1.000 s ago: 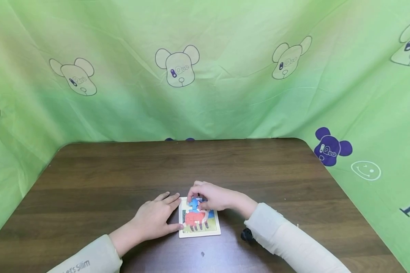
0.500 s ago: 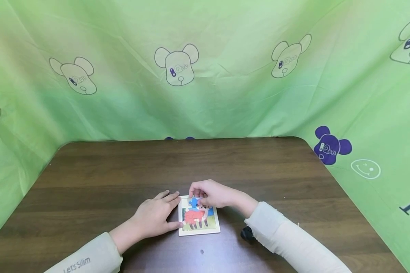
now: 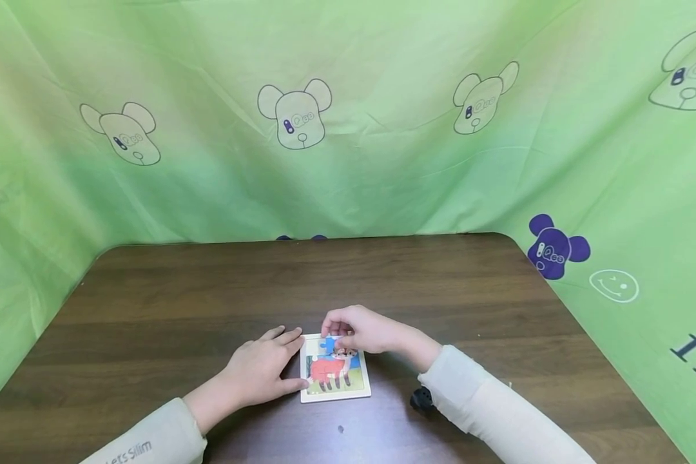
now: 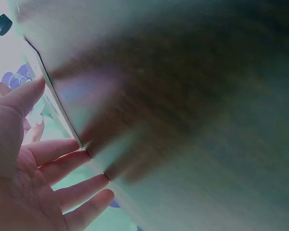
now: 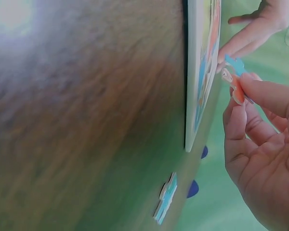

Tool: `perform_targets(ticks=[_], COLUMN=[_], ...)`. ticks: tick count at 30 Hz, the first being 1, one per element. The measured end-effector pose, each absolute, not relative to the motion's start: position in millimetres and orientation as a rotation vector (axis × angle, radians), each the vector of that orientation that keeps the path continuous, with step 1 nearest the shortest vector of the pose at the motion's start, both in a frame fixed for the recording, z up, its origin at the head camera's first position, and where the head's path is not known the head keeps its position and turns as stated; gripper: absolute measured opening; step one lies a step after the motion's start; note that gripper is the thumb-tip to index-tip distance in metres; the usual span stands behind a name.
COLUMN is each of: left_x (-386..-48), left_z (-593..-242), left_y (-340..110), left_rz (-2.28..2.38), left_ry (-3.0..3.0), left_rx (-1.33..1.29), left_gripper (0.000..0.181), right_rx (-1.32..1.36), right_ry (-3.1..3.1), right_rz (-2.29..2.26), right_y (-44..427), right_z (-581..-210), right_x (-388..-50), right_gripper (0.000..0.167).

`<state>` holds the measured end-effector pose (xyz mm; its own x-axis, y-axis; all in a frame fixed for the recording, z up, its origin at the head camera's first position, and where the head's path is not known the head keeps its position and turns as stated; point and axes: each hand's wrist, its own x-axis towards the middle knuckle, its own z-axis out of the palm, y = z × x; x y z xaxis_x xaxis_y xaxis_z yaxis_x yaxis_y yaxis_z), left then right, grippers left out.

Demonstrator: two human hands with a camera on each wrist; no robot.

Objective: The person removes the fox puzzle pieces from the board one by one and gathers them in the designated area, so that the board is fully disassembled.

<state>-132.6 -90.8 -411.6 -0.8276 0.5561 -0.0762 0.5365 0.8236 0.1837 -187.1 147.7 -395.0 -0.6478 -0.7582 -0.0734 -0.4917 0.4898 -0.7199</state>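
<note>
A small jigsaw puzzle in a pale square frame [image 3: 338, 397] lies on the table, its picture showing a red-bodied animal with striped legs. My left hand [image 3: 259, 374] rests against the frame's left side, fingers spread, thumb touching the lower left edge. Over the upper part of the puzzle, my right hand [image 3: 367, 330] pinches a blue and orange puzzle piece [image 5: 237, 90] between thumb and fingers. In the right wrist view the piece is held tilted just off the board; its lower part is hidden by the fingers.
Another puzzle piece [image 5: 166, 198] lies loose on the table beyond the frame, hidden in the head view. A black object [image 3: 421, 399] sits beside the right sleeve. A green printed curtain [image 3: 383, 180] hangs behind the brown table [image 3: 209, 283].
My right hand has lifted slightly and turned the pinched puzzle piece a little over the board's upper part. My left hand stays at the frame's edge. The head view has shifted slightly.
</note>
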Motion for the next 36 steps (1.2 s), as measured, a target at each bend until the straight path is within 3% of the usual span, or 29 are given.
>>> perform_targets(ticks=[36], left_x=[-131.1], left_z=[-415.1], left_y=[-92.5], left_rz=[0.235], left_ry=[2.912], left_rx=[0.882], left_gripper=[0.075], right_rx=[-0.903], right_ry=[2.439], right_rz=[-1.049], right_y=[206.3], right_z=[-401.0], right_x=[-187.8], right_gripper=[0.014])
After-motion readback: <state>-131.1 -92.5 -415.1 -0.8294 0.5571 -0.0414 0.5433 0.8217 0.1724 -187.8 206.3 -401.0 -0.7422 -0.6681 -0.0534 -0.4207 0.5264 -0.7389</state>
